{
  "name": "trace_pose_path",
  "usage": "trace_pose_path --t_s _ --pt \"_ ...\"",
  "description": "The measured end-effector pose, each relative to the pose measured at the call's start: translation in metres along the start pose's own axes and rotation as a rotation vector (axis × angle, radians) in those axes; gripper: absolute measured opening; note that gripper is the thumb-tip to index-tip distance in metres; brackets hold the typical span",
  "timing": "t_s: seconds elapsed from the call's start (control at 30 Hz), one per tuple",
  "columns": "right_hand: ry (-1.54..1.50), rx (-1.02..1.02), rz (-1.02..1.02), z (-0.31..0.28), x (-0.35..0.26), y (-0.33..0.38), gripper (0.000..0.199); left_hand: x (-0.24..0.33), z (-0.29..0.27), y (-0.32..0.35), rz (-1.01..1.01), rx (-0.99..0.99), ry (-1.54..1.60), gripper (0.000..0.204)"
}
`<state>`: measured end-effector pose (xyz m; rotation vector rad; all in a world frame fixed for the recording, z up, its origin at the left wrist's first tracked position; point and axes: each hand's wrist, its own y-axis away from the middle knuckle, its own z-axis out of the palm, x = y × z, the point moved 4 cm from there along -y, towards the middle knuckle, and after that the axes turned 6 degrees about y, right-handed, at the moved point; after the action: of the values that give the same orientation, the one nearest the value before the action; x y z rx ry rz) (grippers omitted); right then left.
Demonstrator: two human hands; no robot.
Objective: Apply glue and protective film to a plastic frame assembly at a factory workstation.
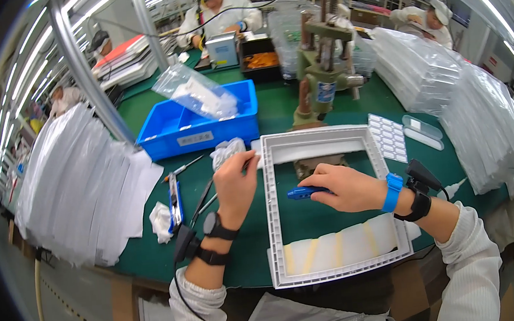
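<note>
A light grey rectangular plastic frame [272,215] with ribbed edges lies on the green work surface in front of me. White foam with yellowish strips [341,249] shows inside its near end. My right hand [353,189] is over the frame's opening, closed round a small blue-handled tool [304,192]; its tip cannot be made out. My left hand [236,184] is at the frame's far left corner, thumb and fingertips pinched together beside the rim. What it pinches, if anything, is too small to tell.
A green arbor press [320,60] stands beyond the frame. Left of it sits a blue bin [197,132] with a plastic bag. A blue utility knife [175,200] lies at left. White stacks [78,185] and plastic-wrapped stacks [484,118] flank me; a label sheet [387,138] lies right.
</note>
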<state>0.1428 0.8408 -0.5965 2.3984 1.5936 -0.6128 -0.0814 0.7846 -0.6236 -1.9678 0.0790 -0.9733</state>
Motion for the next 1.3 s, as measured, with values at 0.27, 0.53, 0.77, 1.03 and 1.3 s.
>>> trace_pose_path --t_s 0.27,0.53,0.77,1.03,1.3 --pt "-0.005 -0.041 -0.094 0.025 -0.009 -0.022 0.028 -0.001 0.005 0.017 0.025 -0.055 0.004 0.008" --pt "0.019 -0.073 -0.087 0.027 -0.012 -0.021 0.028 0.001 0.007 0.020 0.031 -0.079 0.012 0.007" --pt "-0.113 -0.779 -0.076 -0.014 -0.005 0.003 0.035 -0.001 0.004 0.014 0.044 -0.071 -0.047 0.008" --pt "-0.044 -1.198 0.046 0.008 0.001 0.029 0.036 0.004 0.011 0.015 0.054 -0.094 -0.034 0.011" --pt "-0.076 -1.158 -0.051 0.014 -0.001 0.031 0.038 0.008 0.008 0.015 0.035 -0.106 -0.046 0.010"
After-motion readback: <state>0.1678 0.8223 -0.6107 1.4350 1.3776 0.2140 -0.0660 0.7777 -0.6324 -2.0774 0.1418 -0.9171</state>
